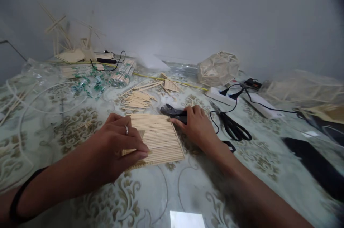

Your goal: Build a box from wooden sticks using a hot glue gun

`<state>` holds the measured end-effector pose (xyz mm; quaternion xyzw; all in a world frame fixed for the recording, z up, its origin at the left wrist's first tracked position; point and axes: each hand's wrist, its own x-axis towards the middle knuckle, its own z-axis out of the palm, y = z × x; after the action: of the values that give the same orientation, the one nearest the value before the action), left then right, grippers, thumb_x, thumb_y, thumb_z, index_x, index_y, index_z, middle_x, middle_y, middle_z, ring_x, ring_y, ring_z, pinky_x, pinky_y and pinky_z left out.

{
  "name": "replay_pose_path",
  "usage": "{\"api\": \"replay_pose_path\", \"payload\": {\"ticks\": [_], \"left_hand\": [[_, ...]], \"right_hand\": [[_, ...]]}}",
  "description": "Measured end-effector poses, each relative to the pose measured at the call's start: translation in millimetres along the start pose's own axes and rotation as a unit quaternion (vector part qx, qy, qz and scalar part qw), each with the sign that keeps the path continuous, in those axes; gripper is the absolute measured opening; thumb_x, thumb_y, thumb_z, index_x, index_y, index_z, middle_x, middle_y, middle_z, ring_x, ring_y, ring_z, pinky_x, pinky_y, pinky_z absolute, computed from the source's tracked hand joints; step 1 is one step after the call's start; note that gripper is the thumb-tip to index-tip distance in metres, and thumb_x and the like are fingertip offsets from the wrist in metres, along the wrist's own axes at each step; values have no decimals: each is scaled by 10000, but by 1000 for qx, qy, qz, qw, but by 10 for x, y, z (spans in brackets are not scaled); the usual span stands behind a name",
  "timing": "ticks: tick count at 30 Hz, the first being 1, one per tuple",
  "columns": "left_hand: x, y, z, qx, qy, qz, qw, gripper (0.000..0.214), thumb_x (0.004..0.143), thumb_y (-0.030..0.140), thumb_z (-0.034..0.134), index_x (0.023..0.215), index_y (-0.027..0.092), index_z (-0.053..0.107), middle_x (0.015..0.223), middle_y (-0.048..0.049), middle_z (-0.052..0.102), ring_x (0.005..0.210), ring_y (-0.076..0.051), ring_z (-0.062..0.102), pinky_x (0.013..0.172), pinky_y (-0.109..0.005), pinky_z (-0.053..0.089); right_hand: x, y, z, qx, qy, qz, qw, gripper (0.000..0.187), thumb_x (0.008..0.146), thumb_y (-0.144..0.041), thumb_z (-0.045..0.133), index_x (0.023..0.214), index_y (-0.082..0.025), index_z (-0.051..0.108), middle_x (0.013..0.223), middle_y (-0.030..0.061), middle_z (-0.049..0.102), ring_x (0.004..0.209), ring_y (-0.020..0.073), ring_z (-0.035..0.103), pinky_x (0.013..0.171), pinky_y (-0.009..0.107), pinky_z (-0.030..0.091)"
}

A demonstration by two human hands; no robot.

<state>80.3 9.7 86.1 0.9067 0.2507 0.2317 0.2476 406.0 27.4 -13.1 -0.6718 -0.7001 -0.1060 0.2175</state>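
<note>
A flat panel of thin wooden sticks (163, 138) lies side by side on the table, with one stick along its right edge. Over its left part is my left hand (120, 142), ring on one finger; thumb and forefinger are pinched together low over the sticks. What they pinch, if anything, is too small to name. My right hand (197, 124) closes around the handle end of black cutters (173, 110), just beyond the panel's far right corner. Its thumb lies beside that corner. The cutters' head points left.
Loose cut sticks (137, 99) lie beyond the panel. Black scissors (232, 126), a white power strip (221, 96) with cables and a dark phone-like slab (314, 163) are on the right. Wrapped stick bundles (123, 72), a stick windmill model (83, 52) and a faceted stick frame (219, 68) stand behind.
</note>
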Motion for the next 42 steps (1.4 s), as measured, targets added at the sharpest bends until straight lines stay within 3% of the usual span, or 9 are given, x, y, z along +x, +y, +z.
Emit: {"api": "replay_pose_path", "payload": {"ticks": [3, 5, 11, 20, 23, 26, 30, 35, 42], "left_hand": [[3, -1, 6, 0, -4, -9, 1000, 171, 1053, 207, 717, 936, 282, 818, 918, 80, 837, 881, -157, 675, 1009, -374, 347], [12, 0, 6, 4, -1, -16, 1000, 165, 1057, 214, 720, 946, 282, 821, 921, 82, 832, 892, -153, 672, 1025, -370, 343], [42, 24, -8, 17, 27, 0, 999, 153, 1034, 193, 742, 929, 263, 830, 841, 84, 810, 838, -140, 649, 967, -359, 357], [63, 81, -18, 3, 9, -21, 1000, 164, 1020, 174, 747, 884, 239, 813, 819, 56, 790, 876, -154, 686, 1006, -372, 445], [-42, 63, -139, -11, 38, -18, 999, 122, 1079, 269, 683, 1147, 257, 783, 1118, 9, 781, 1062, -155, 707, 1003, -288, 545], [-273, -66, -199, 2, 35, -49, 998, 725, 973, 572, 800, 1607, 400, 495, 1570, -30, 591, 1396, -256, 632, 1146, -341, 591], [-630, -407, 52, -40, 9, -110, 993, 1359, 684, 709, 977, 1741, 436, 167, 1727, -105, 444, 1521, -403, 537, 1236, -555, 571], [-845, -660, 495, -79, -30, -135, 987, 1256, 820, 430, 962, 1765, 377, 137, 1742, -140, 454, 1568, -395, 506, 1268, -548, 539], [-866, -627, 493, -49, -53, -139, 988, 985, 1008, 313, 774, 1754, 407, 137, 1653, -95, 588, 1577, -287, 510, 1362, -482, 398]], "right_hand": [[17, -185, -259, 36, 7, -23, 999, 472, 1083, -590, 582, 1147, -137, 700, 1202, 268, 693, 1133, 433, 666, 974, 642, 557], [23, -395, -557, 98, -2, -67, 993, 327, 1113, -488, 574, 1133, -198, 724, 1165, 170, 734, 1103, 335, 703, 972, 503, 589], [-118, -960, -1049, 432, -172, -77, 882, 174, 1034, -309, 730, 874, -245, 750, 810, -28, 789, 692, 147, 717, 658, 260, 576], [-153, -1020, -1023, 463, -219, -2, 859, 159, 961, -296, 787, 806, -263, 792, 773, -57, 819, 675, 126, 737, 668, 223, 560], [-148, -1001, -999, 459, -239, 35, 855, 210, 958, -319, 771, 758, -253, 767, 745, -50, 798, 665, 115, 709, 677, 211, 541], [-173, -970, -867, 471, -268, 87, 836, 274, 940, -395, 763, 719, -235, 739, 667, -34, 710, 621, 115, 626, 609, 213, 496], [-242, -974, -642, 492, -316, 159, 795, 331, 912, -469, 746, 701, -218, 697, 624, -30, 587, 581, 115, 510, 541, 226, 422], [-293, -1015, -475, 489, -367, 185, 769, 390, 903, -530, 749, 682, -214, 689, 624, -9, 585, 594, 131, 489, 540, 249, 393], [-393, -971, -352, 507, -385, 195, 746, 320, 919, -519, 789, 754, -247, 756, 692, 20, 729, 599, 155, 592, 536, 259, 443]]}}
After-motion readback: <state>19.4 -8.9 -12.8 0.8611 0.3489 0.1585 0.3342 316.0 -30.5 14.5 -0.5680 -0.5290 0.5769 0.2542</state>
